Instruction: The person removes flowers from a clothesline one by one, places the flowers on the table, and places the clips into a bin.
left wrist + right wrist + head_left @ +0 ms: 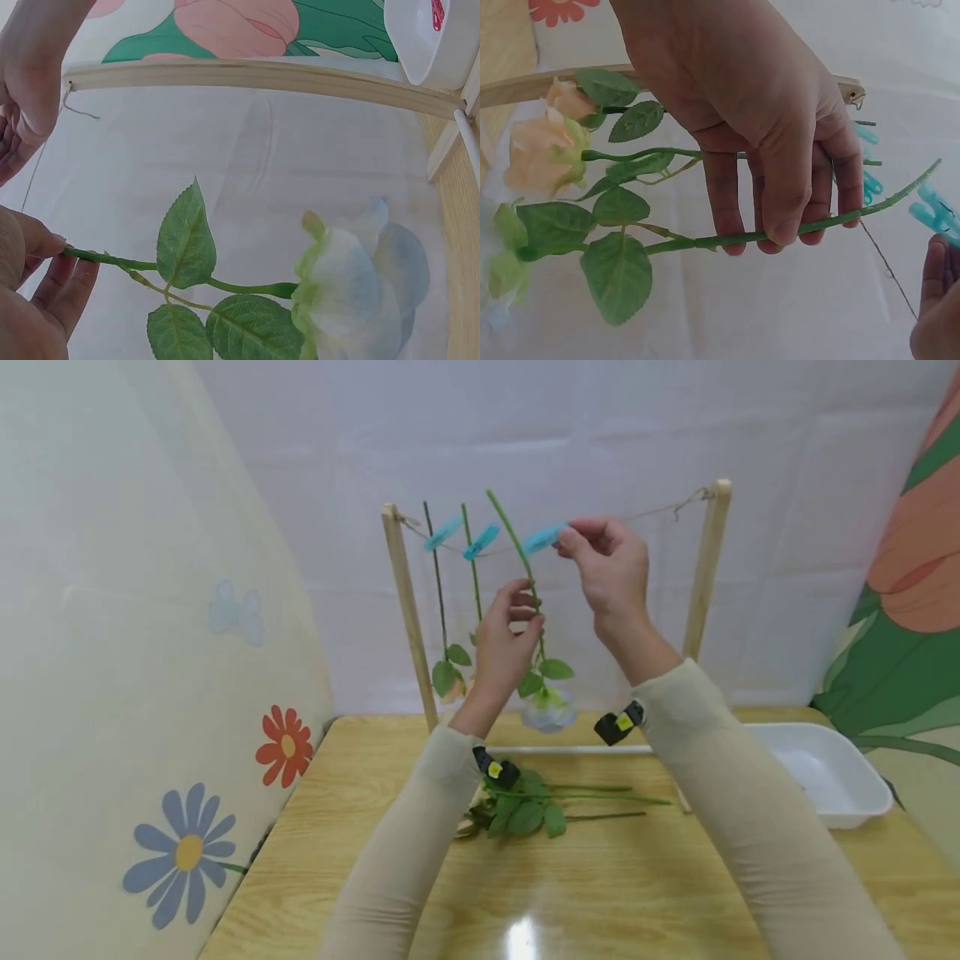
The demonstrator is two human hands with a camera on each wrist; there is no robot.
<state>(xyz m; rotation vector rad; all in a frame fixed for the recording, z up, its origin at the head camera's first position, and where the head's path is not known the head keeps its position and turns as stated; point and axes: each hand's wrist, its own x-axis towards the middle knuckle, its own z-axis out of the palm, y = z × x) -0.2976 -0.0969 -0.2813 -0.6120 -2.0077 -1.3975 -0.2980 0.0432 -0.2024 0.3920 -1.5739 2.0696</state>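
My left hand (506, 639) pinches the green stem of an upside-down rose (548, 714) with pale blue-white petals, its head hanging low. In the left wrist view, the thumb and fingers hold the stem above its leaves (187, 247). My right hand (617, 568) pinches a blue clothespin (543, 538) between thumb and fingertips, close beside the upper stem at the twine (660, 512). Left along the twine, two more blue clothespins (444, 532) hold upside-down stems; peach roses (544, 154) show there in the right wrist view.
Two wooden posts (708, 568) carry the twine, with a white rod (577, 750) low between them. Several leafy flower stems (528, 814) lie on the wood-grain table (570, 893) below. A white plastic tub (832, 768) stands at the right.
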